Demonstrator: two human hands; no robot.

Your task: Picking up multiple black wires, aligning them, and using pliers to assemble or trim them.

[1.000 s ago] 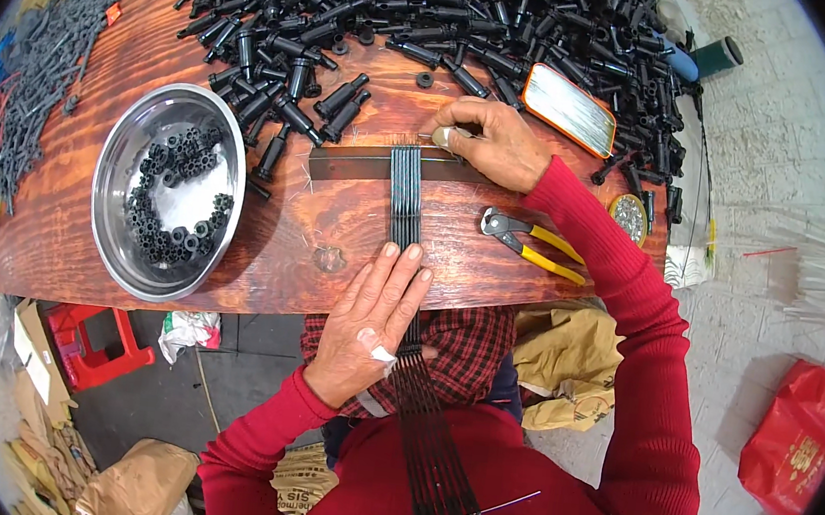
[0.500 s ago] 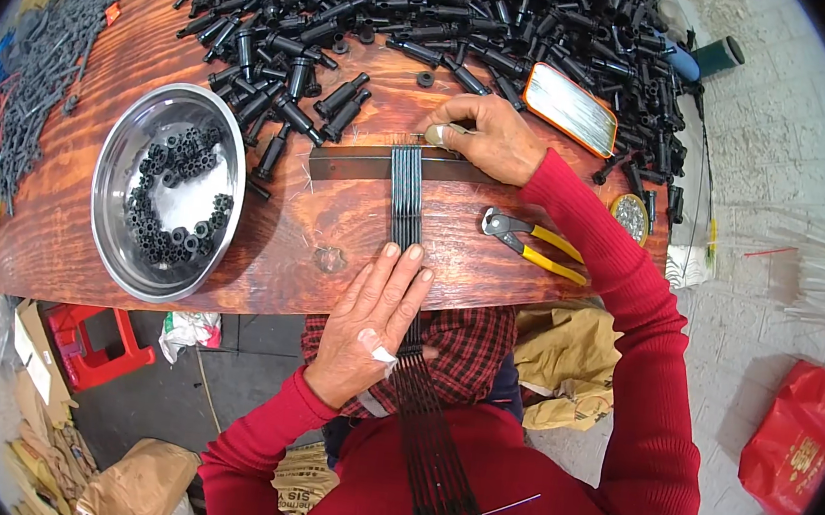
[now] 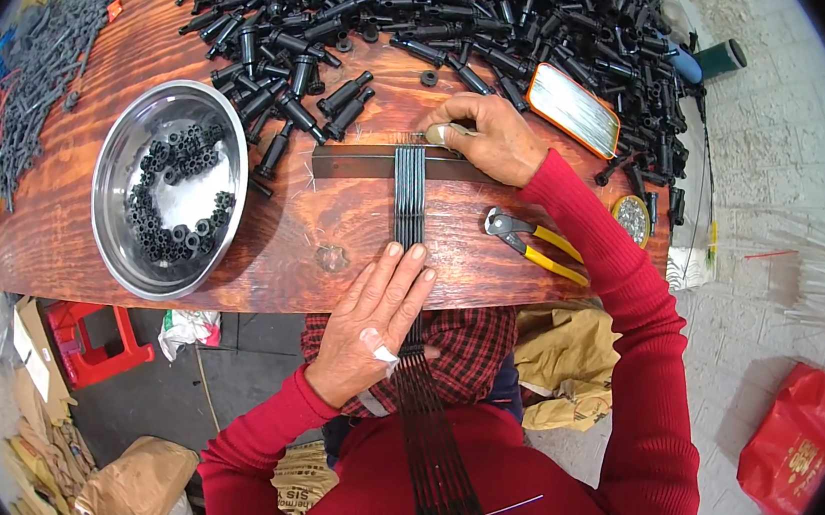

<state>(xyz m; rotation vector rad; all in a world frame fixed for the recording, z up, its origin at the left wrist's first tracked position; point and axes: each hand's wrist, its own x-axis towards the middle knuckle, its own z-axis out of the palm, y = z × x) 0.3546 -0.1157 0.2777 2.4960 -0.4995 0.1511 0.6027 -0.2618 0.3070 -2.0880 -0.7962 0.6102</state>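
A flat row of thin dark strands (image 3: 410, 192) runs from a dark metal bar (image 3: 354, 161) on the table, over the near edge, to a thin rod (image 3: 496, 513) in front of my red sweater. My left hand (image 3: 373, 319) lies with fingers stretched flat on the strands by the table edge; white tape is stuck on its back. At the far end of the strands, my right hand (image 3: 490, 137) is closed in a pinch beside fine wire-like tips standing above the bar. A pale wrap covers one fingertip. What the pinch holds is hidden.
Black tubular parts (image 3: 429, 8) are heaped at the back. A steel bowl (image 3: 103, 185) of small black rings stands left, by a grey bundle (image 3: 50, 69). Yellow-handled pincers (image 3: 534, 245), an orange-rimmed tray (image 3: 573, 114) of thin pins and a round tin (image 3: 631, 220) lie right.
Hardly anything differs. Both hands keep their places and poses; the whole view has shifted very slightly.
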